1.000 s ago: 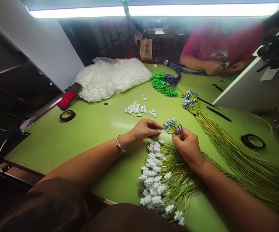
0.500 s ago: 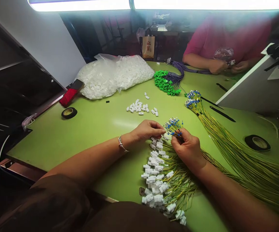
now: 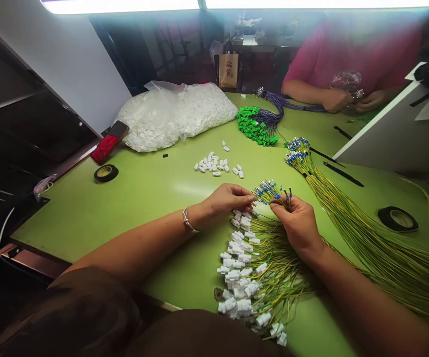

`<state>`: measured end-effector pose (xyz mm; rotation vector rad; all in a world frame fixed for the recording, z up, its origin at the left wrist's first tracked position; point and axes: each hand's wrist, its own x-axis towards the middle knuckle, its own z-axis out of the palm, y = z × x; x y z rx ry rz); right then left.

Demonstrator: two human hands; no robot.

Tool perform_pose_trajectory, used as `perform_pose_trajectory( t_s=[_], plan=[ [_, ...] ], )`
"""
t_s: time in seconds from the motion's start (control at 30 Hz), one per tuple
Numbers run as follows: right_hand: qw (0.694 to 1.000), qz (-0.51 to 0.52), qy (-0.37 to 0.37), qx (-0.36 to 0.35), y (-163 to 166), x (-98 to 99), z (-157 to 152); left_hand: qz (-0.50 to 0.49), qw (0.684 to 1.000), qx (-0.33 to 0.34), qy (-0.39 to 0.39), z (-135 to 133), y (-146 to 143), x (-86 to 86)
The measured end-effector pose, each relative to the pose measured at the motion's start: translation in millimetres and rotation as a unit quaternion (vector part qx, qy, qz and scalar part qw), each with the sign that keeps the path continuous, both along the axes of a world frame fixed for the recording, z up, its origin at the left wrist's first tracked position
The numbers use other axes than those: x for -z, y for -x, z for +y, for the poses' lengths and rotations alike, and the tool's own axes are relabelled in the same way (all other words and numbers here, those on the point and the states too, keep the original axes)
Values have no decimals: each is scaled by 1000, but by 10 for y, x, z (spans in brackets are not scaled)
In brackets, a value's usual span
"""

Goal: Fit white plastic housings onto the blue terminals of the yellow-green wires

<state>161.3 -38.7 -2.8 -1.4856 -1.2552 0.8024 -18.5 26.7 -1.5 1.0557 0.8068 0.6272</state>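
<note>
My left hand (image 3: 232, 199) is closed in a pinch at the left side of the wire ends; whatever lies between its fingertips is too small to make out. In my right hand (image 3: 299, 218) is a bundle of yellow-green wires (image 3: 268, 191) with blue-sleeved metal terminals, the tips fanned out above the thumb. Below both hands, many white plastic connectors (image 3: 238, 265) on yellow-green wires lie in a long row on the green table (image 3: 151, 208). Some connectors sit right under my left fingertips.
Loose white connectors (image 3: 214, 163) lie ahead, before clear bags of white parts (image 3: 184, 114). A second terminal-ended wire bundle (image 3: 333, 203) and a tape roll (image 3: 398, 218) are at right. Green connectors (image 3: 255, 126) lie farther back, near a co-worker in a pink shirt (image 3: 311, 74).
My right hand has shifted right and slightly up, its thumb now farther along the bundle. Dark-tipped wire ends show above it. My left hand stays almost in place, still pinched.
</note>
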Motion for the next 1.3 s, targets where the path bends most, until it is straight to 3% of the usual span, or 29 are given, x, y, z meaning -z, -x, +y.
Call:
perform_pose_trajectory(
  t_s=[0.17,0.73,0.9,1.07,1.3],
  plan=[
    [996,-83,-27,4,19,22,-35,-51,995,-35,77,13,30,-10],
    [989,-134,-54,16,33,21,-45,-49,994,-3,95,-21,14,-81],
    [981,-174,-74,30,62,18,-62,-49,994,1,95,-32,-2,-81],
    [982,-170,-80,-14,79,25,-85,-69,993,-34,90,-74,-22,-81],
    [990,-129,-49,-37,67,-18,-71,-43,998,-40,13,-97,-32,-25]
  ],
)
